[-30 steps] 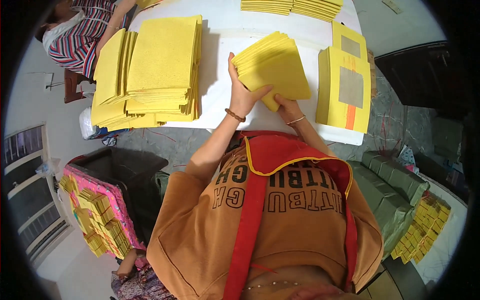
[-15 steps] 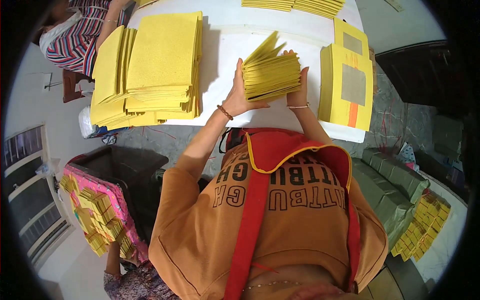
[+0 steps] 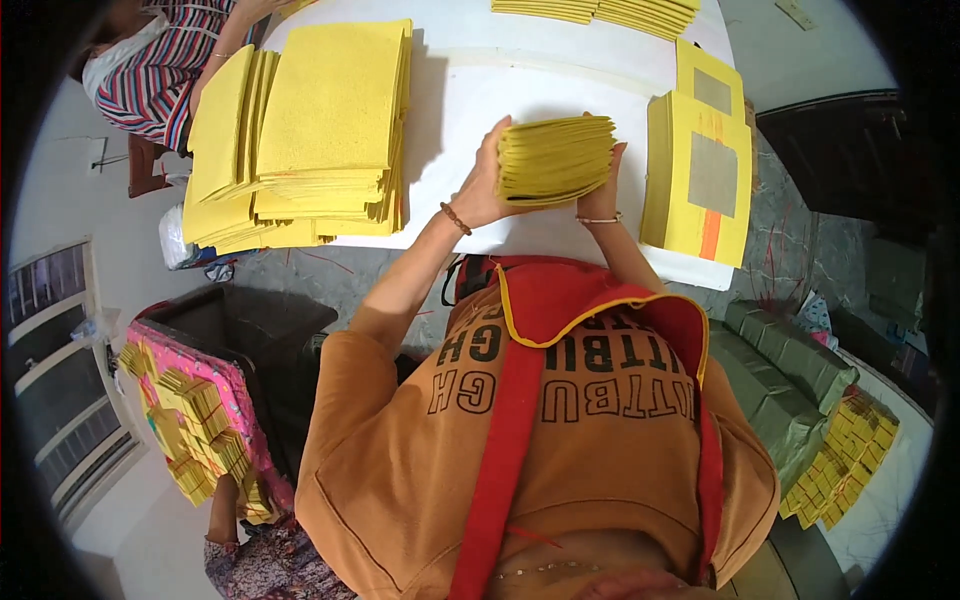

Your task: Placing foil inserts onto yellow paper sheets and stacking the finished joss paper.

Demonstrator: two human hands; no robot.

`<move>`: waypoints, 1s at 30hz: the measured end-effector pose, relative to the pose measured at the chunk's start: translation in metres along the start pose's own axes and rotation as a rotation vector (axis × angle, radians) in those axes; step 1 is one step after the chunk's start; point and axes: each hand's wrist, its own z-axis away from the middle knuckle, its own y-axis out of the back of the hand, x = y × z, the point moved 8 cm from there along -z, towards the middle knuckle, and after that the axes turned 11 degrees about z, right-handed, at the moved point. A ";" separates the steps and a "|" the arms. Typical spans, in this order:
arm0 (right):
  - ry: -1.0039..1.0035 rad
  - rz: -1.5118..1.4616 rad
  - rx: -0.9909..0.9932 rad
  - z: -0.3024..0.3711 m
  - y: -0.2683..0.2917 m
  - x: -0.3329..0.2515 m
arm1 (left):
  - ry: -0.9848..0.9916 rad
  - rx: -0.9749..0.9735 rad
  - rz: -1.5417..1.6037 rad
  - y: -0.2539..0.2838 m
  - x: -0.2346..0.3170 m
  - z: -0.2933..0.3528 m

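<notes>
Stack (image 3: 555, 161) closed; left hand (image 3: 484, 187) and right hand (image 3: 602, 197) flanking.

I read a bright tabletop (image 3: 570, 80); the tall yellow stack (image 3: 330, 100) casts shadow rightward; straight edges bow near the black rim.

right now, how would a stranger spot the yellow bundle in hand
Find the white table, then the gap between the large yellow pile on the left and the grey-patched stack on the right. There, the left hand and right hand hold the yellow bundle, its layered edges facing the camera, while those neighbours show broad faces.
</notes>
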 end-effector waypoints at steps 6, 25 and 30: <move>-0.095 0.073 -0.070 0.013 0.009 -0.005 | 0.177 0.119 0.052 0.007 -0.019 0.000; 0.392 0.824 -0.223 0.037 -0.002 -0.045 | 0.165 -0.037 -0.158 0.008 0.018 0.001; 0.488 0.897 -0.211 0.028 0.011 -0.022 | 0.125 -0.210 -0.121 -0.003 -0.015 0.001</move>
